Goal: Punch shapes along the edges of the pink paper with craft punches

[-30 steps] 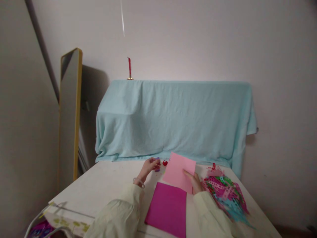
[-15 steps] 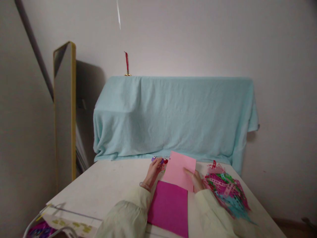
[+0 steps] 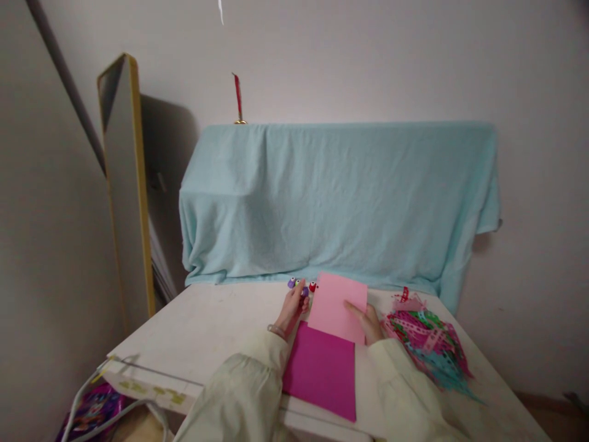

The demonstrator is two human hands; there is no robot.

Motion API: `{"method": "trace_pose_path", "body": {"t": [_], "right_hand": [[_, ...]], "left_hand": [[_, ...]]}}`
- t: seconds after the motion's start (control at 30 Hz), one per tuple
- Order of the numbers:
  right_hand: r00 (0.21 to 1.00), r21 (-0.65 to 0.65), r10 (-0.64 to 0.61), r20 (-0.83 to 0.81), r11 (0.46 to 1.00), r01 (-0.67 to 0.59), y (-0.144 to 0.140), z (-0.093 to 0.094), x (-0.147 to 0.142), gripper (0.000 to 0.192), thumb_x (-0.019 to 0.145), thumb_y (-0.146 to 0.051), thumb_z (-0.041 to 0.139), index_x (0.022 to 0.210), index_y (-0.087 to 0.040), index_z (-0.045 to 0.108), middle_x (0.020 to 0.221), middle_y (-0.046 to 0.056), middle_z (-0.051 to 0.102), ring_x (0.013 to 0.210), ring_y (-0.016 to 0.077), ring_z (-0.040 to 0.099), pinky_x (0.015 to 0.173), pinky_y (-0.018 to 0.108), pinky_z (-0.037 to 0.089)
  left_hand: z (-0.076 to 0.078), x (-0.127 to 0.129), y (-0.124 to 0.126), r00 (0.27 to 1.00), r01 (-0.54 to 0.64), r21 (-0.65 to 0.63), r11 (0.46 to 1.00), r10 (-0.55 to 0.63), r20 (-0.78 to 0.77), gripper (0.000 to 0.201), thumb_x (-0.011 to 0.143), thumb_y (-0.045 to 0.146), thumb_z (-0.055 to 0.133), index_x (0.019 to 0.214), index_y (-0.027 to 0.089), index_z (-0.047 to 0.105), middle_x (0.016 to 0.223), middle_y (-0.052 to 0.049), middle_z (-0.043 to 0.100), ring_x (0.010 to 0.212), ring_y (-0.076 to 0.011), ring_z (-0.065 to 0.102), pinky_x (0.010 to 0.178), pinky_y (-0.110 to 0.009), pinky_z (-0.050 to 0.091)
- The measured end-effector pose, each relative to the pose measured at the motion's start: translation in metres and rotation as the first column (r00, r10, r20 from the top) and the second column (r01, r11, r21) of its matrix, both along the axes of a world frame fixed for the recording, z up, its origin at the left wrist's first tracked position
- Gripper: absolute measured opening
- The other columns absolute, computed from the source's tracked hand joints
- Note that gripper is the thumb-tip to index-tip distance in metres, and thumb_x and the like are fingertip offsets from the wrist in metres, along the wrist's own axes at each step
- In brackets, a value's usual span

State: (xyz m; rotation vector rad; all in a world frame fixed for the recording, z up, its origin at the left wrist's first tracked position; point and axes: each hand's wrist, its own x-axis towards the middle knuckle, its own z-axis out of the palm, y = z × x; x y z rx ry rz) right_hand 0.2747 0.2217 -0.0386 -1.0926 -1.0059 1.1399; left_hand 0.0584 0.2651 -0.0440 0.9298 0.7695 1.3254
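My right hand point(image 3: 369, 323) holds a light pink sheet of paper point(image 3: 337, 304) by its right edge, tilted up off the white table point(image 3: 207, 331). A magenta sheet point(image 3: 322, 368) lies flat just in front of it, between my two sleeves. My left hand point(image 3: 293, 309) reaches to the left of the pink sheet, fingertips closed on a small purple craft piece point(image 3: 304, 291). Another purple piece point(image 3: 291, 283) and a small red one point(image 3: 313, 286) sit just beyond my fingers.
A heap of cut paper strips point(image 3: 426, 347) in pink, green and blue lies on the table's right side. A light blue cloth point(image 3: 335, 196) drapes over something bulky behind the table. A gold-framed mirror point(image 3: 126, 184) leans on the wall at left.
My left hand has moved right and farther out with the purple piece, ending beside the other small pieces. The view has tilted down a little. My right hand keeps its hold on the pink sheet.
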Motion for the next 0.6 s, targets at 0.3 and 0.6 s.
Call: {"method": "trace_pose_path", "body": {"t": [0.3, 0.6], "right_hand": [[0.997, 0.007, 0.061, 0.055, 0.998, -0.061, -0.0011, -0.0016, -0.0022, 0.045, 0.066, -0.045, 0.076, 0.099, -0.014, 0.07, 0.099, 0.01, 0.073, 0.088, 0.0282, 0.068, 0.069, 0.033, 0.054], [0.994, 0.036, 0.066, 0.082, 0.997, -0.069, -0.0017, -0.002, -0.0022, 0.048, 0.067, -0.047, 0.075, 0.1, -0.014, 0.07, 0.099, 0.011, 0.072, 0.086, 0.0273, 0.069, 0.07, 0.033, 0.054]], "left_hand": [[0.004, -0.004, -0.0026, 0.999, -0.006, -0.082, 0.997, 0.003, -0.044, 0.061, 0.072, 0.08, 0.042, 0.061, 0.02, 0.039, 0.04, 0.009, 0.028, 0.031, -0.0044, 0.022, 0.033, -0.019, 0.013], [0.0091, -0.0008, -0.0063, 0.986, -0.008, 0.013, 1.0, 0.01, -0.169, 0.063, 0.075, 0.077, 0.04, 0.052, 0.018, 0.043, 0.039, 0.004, 0.037, 0.034, -0.0059, 0.034, 0.038, -0.021, 0.024]]}}
